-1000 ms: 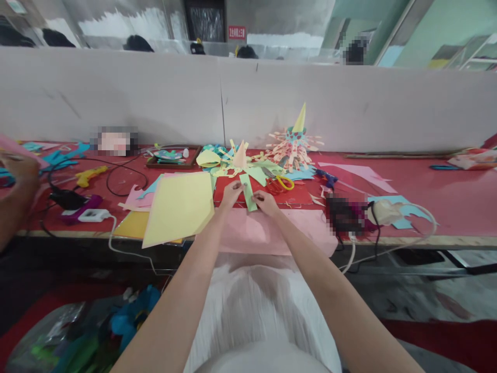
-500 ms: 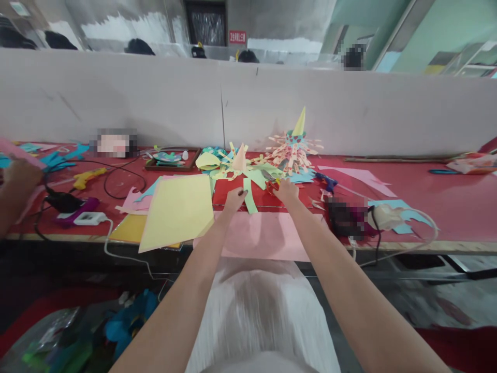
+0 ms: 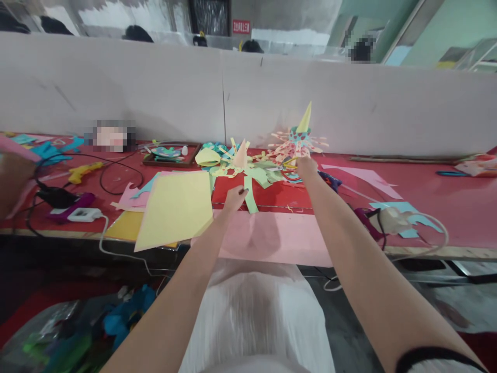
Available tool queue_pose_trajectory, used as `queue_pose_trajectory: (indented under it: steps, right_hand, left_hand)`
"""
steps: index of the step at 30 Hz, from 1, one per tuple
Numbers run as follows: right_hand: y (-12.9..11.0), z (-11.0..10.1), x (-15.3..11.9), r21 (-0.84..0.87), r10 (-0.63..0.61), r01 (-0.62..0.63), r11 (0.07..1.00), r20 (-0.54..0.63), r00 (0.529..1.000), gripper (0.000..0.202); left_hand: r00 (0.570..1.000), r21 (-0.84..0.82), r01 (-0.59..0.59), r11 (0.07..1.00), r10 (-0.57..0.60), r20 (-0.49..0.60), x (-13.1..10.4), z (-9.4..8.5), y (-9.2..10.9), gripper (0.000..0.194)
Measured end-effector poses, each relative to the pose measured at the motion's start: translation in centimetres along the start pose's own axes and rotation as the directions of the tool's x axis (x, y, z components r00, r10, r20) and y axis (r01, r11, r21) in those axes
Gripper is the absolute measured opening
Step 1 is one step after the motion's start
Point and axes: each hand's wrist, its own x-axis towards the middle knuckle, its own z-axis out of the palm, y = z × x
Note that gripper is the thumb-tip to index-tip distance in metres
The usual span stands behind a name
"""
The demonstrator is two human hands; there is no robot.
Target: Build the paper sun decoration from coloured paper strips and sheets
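Observation:
My left hand [image 3: 236,198] is closed on the edge of a light green paper strip [image 3: 250,195], which lies over a red sheet [image 3: 272,191]. Farther right and forward, my right hand [image 3: 306,167] is closed at the handles of scissors [image 3: 288,163] with yellow and red on them. It is just in front of a pink fringed paper piece topped by a yellow cone [image 3: 304,119]. A peach cone [image 3: 241,156] stands among green paper pieces [image 3: 262,175] between and beyond my hands. Pink paper [image 3: 267,235] lies along the near table edge.
Left are a large yellow sheet [image 3: 176,207], a tray [image 3: 190,161], a yellow glue gun [image 3: 83,172], cables and a power strip. Another person's blurred hand [image 3: 15,176] is at the far left. Right are a white plug [image 3: 394,220] and blue paper [image 3: 407,210]. A grey partition [image 3: 155,93] stands behind.
My right hand has moved forward and to the right with the scissors, away from the green strip. My left hand has stayed on the strip. The view has shifted slightly.

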Motion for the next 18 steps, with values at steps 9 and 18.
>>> queue_pose_trajectory:
  steps: [9, 18]
  right_hand:
    - [1.3, 2.2, -0.1, -0.075, 0.072, -0.068, 0.995, 0.048, 0.996, 0.036]
    - [1.0, 2.4, 0.0, -0.083, -0.146, 0.178, 0.981, 0.301, 0.942, 0.033]
  left_hand:
    - [1.0, 0.001, 0.014, 1.0, -0.014, 0.016, 0.1, 0.1, -0.3, 0.029]
    - [1.0, 0.01, 0.019, 1.0, -0.019, 0.023, 0.3, 0.1, -0.3, 0.03]
